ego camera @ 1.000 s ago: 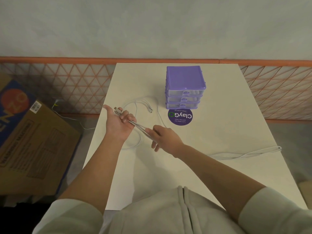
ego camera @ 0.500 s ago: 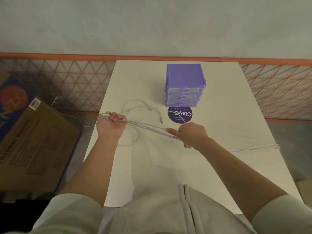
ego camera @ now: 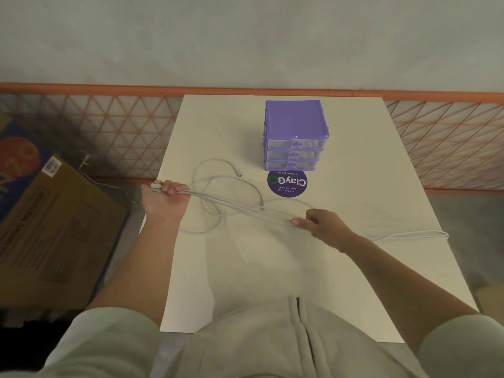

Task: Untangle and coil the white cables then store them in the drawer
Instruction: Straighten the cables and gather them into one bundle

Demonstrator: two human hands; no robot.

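Observation:
White cables (ego camera: 231, 205) stretch as a taut bundle between my two hands above the white table (ego camera: 245, 268). My left hand (ego camera: 163, 199) at the table's left edge is closed on one end of the bundle, a plug sticking out by the thumb. My right hand (ego camera: 321, 225) pinches the strands further right. Loose loops lie on the table behind the bundle, and a tail (ego camera: 409, 236) trails to the right edge. The purple three-drawer unit (ego camera: 296, 135) stands at the back, all drawers shut.
A round purple ClayGo sticker (ego camera: 287, 183) lies in front of the drawers. A large cardboard box (ego camera: 49, 230) sits on the floor to the left. An orange lattice fence (ego camera: 109, 126) runs behind the table along the wall.
My right hand has slid to the right along the cables, away from my left hand, so the held stretch has grown longer. The tail at the right edge has shortened.

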